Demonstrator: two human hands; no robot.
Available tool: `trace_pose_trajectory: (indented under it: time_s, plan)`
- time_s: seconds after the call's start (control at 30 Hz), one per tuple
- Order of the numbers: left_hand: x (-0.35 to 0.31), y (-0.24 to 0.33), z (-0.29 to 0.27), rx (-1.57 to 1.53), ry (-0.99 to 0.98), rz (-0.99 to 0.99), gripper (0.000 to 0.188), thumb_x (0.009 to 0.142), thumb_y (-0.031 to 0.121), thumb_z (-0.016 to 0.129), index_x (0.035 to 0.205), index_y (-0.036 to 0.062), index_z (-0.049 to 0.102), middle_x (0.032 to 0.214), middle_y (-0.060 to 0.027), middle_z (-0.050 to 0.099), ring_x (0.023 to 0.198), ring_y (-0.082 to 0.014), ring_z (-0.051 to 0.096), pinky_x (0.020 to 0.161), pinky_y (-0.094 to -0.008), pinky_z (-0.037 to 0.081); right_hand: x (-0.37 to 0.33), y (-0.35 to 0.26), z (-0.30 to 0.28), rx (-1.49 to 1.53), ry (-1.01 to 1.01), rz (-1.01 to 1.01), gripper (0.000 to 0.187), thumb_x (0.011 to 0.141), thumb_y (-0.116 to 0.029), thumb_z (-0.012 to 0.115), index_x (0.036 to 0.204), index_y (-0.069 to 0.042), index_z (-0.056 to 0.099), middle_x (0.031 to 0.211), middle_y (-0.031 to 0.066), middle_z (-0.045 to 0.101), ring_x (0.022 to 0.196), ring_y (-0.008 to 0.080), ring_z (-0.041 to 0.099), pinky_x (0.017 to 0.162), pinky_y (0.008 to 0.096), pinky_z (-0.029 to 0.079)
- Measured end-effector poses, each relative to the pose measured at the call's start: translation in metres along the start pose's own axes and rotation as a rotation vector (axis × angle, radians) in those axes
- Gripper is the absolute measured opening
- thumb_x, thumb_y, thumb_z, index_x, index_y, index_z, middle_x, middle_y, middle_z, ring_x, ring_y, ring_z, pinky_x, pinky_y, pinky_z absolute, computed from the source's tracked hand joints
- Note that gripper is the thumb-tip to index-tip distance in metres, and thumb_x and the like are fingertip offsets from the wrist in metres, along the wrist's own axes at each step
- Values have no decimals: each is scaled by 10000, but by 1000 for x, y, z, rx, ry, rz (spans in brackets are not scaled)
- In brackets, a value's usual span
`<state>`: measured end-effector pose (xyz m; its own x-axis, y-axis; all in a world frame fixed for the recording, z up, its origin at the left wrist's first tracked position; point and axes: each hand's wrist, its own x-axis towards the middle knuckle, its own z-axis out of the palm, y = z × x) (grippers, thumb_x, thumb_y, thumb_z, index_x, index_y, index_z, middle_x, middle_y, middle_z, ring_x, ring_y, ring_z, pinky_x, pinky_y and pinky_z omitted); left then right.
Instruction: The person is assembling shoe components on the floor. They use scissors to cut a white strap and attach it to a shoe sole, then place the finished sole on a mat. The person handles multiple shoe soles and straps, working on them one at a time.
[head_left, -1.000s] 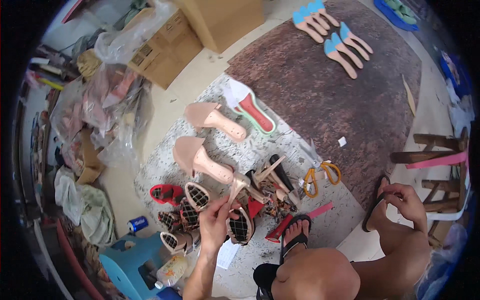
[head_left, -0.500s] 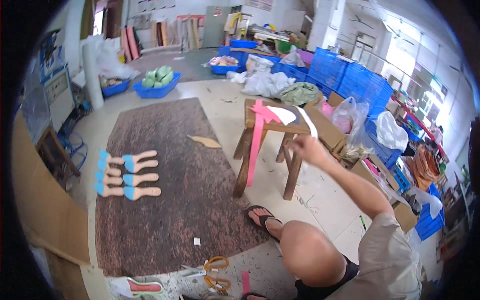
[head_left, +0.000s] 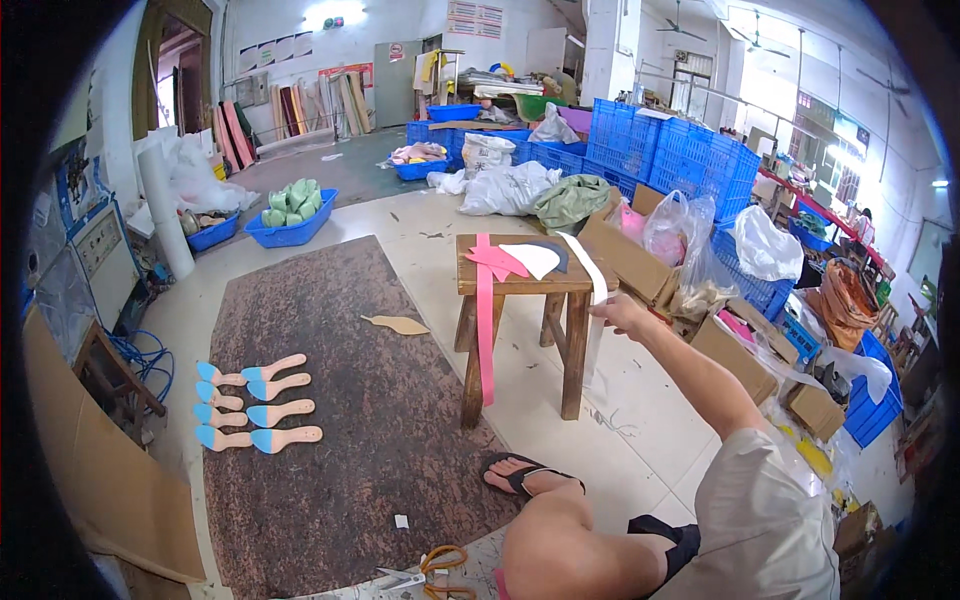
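My right hand [head_left: 625, 316] reaches out to the right edge of a small wooden stool [head_left: 515, 285]. Its fingers are pinched at the edge of a white strip [head_left: 598, 278], which runs over the stool top and hangs down that side. Also lying on the stool are a pink strip [head_left: 485, 330] that dangles down the front, some pink cut pieces [head_left: 497, 262], a white rounded piece [head_left: 530, 260] and a dark grey piece [head_left: 560, 257] partly under it. My left hand is out of view.
Several blue-tipped insole-shaped pieces [head_left: 283, 415] lie in two columns on a dark mottled board [head_left: 350, 510]. Near them are a tan leaf-shaped piece [head_left: 398, 325] and orange-handled scissors [head_left: 440, 572]. Cardboard boxes [head_left: 645, 250], plastic bags and blue crates [head_left: 690, 160] crowd the right.
The view has tilted up and shifted. My right hand, earlier blurred beside the stool, now has its fingers at the white strip's edge, lower against the stool's side.
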<state>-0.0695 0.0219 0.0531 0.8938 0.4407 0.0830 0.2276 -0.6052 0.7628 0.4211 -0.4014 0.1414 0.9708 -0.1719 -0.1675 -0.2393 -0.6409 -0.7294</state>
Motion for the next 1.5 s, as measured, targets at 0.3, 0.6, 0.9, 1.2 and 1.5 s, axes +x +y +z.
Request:
trace_pose_trajectory:
  time_s: [0.3, 0.6, 0.9, 1.2, 1.5]
  plan:
    - [-5, 19, -19, -29, -162, -256, 344, 993, 263, 517, 1216, 29, 634, 1005, -222, 694, 935, -349, 684, 804, -413, 543, -23, -26, -36, 233, 247, -251, 262, 944, -224, 568, 787, -14, 566, 632, 48, 538, 474, 144, 503, 424, 319, 439]
    - [42, 38, -22, 46, 364, 278, 366, 979, 286, 560, 1259, 60, 624, 1108, -204, 682, 682, -285, 662, 686, -353, 563, -181, -259, 23, 5, -291, -969, 556, 998, -74, 436, 1529, -142, 289, 876, 34, 608, 594, 76, 549, 543, 226, 487]
    - [140, 67, -29, 101, 135, 263, 495, 826, 107, 721, 1271, -11, 539, 1251, -229, 576, 1047, -342, 619, 930, -468, 474, -250, -249, 244, -341, -1571, -1163, 229, 889, -196, 594, 915, 24, 655, 719, 111, 666, 602, 191, 656, 532, 358, 506]
    - [135, -13, -14, -249, -35, -303, 287, 957, 137, 592, 1216, 24, 641, 789, -123, 693, 676, -144, 607, 645, -294, 489, -107, -253, 294, -66, -1753, -626, 265, 928, -218, 642, 1081, -6, 690, 736, -22, 619, 526, 41, 470, 439, 201, 320]
    - [187, -5, 0, -604, -270, -556, 249, 949, 121, 610, 1140, -24, 677, 1034, -58, 730, 968, -132, 644, 931, -279, 460, -89, -239, 389, 981, -2073, 120, 537, 924, -97, 552, 1410, 70, 396, 1431, 201, 481, 1143, 241, 633, 871, 317, 542]
